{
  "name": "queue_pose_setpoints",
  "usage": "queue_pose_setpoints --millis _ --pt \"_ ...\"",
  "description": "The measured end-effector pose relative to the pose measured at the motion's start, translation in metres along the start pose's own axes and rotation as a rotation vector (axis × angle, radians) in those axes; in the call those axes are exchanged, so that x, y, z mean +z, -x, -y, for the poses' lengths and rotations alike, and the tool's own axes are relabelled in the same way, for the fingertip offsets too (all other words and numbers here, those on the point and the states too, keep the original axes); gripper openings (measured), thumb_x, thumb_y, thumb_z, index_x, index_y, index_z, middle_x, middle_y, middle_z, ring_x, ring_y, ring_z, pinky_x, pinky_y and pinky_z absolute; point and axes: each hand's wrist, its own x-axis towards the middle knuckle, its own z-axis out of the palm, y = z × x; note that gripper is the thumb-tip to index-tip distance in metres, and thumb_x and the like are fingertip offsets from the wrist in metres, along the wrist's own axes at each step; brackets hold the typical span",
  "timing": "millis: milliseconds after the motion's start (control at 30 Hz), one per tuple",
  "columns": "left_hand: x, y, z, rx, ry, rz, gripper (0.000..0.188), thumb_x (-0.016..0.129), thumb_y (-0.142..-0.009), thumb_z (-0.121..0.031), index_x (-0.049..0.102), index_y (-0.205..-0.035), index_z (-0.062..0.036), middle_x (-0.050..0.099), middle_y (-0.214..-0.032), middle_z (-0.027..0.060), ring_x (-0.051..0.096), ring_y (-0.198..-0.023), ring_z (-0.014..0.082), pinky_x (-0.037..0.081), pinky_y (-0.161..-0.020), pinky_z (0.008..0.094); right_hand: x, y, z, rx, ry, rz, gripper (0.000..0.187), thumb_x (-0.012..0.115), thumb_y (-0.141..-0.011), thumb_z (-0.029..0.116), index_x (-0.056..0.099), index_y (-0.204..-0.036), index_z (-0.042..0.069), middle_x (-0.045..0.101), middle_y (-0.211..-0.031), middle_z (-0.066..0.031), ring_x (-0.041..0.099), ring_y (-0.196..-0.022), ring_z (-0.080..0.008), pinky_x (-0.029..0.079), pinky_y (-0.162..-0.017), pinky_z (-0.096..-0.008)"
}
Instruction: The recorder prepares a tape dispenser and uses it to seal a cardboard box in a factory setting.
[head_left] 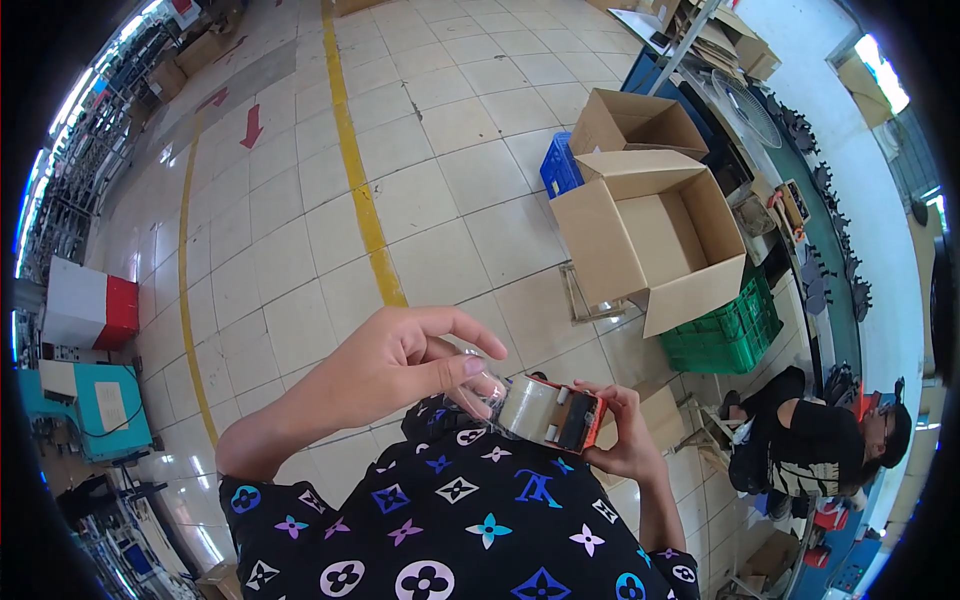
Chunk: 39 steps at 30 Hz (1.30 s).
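Facing the curled left hand (pixel 410 358), presumably for access, the tape dispenser (pixel 574 420) is gripped by the right hand (pixel 628 445); left pinch is unclear.

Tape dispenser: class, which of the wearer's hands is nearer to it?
Right. The right hand holds the dispenser at its right end; the left hand is off its left, beyond the tape roll.

The premises are a factory workshop. Evidence: tiled floor (pixel 430 195) marked with yellow lines (pixel 351 165) and red arrows (pixel 252 126); a long green work surface (pixel 843 325) bearing rows of dark parts (pixel 817 292), with a seated person (pixel 815 435) alongside; open cardboard boxes (pixel 605 245) near it, one over a green plastic crate (pixel 710 345); loaded racks (pixel 75 200) along the opposite side.
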Motion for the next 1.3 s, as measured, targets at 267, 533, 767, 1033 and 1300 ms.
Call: queue_pose_setpoints --millis 267,533,767,1033,1300 --pt "0.004 -0.008 -0.002 0.027 -0.025 -0.045 0.02 0.052 -0.098 -0.005 0.056 -0.114 0.0063 0.071 -0.097 0.0225 0.072 -0.087 0.0275 0.058 -0.081 0.034 -0.001 -0.002 0.011 0.079 0.11 -0.003 0.083 0.079 -0.063 0.002 0.035 -0.133 0.005 0.054 -0.131 -0.0189 0.054 -0.123 -0.0322 0.041 -0.105 -0.0428" --pt "0.003 -0.012 -0.001 0.006 -0.023 -0.053 0.02 0.053 -0.098 -0.006 0.057 -0.114 0.0054 0.071 -0.096 0.0219 0.072 -0.087 0.0265 0.057 -0.081 0.0327 -0.003 -0.001 0.011 0.154 0.128 0.024 0.083 0.078 -0.063 0.007 0.039 -0.135 0.003 0.059 -0.122 -0.017 0.058 -0.116 -0.0315 0.044 -0.101 -0.0396" --pt "-0.004 -0.009 0.007 0.005 -0.04 -0.065 0.025 0.053 -0.099 -0.01 0.056 -0.118 0.0052 0.071 -0.099 0.0208 0.071 -0.09 0.0205 0.054 -0.083 0.0282 0.0 0.002 0.009 0.195 0.081 0.001 0.081 0.075 -0.065 0.008 0.041 -0.138 0.007 0.058 -0.122 -0.016 0.059 -0.111 -0.0324 0.046 -0.097 -0.0383" --pt "-0.006 -0.007 0.009 0.003 -0.034 -0.081 0.025 0.053 -0.099 -0.009 0.056 -0.118 0.0053 0.071 -0.098 0.0203 0.071 -0.089 0.0208 0.055 -0.082 0.0291 0.002 0.006 -0.007 0.136 -0.046 0.001 0.081 0.075 -0.067 0.009 0.037 -0.139 0.004 0.054 -0.125 -0.0143 0.054 -0.116 -0.0262 0.041 -0.101 -0.0361" --pt "-0.016 -0.003 0.026 -0.03 -0.059 -0.122 0.027 0.054 -0.098 -0.01 0.054 -0.121 0.0046 0.071 -0.097 0.0206 0.071 -0.086 0.0211 0.055 -0.081 0.0307 0.014 0.013 -0.026 0.146 -0.356 -0.037 0.083 0.074 -0.065 0.005 0.034 -0.138 0.004 0.049 -0.131 -0.0123 0.046 -0.127 -0.0229 0.031 -0.111 -0.0361"
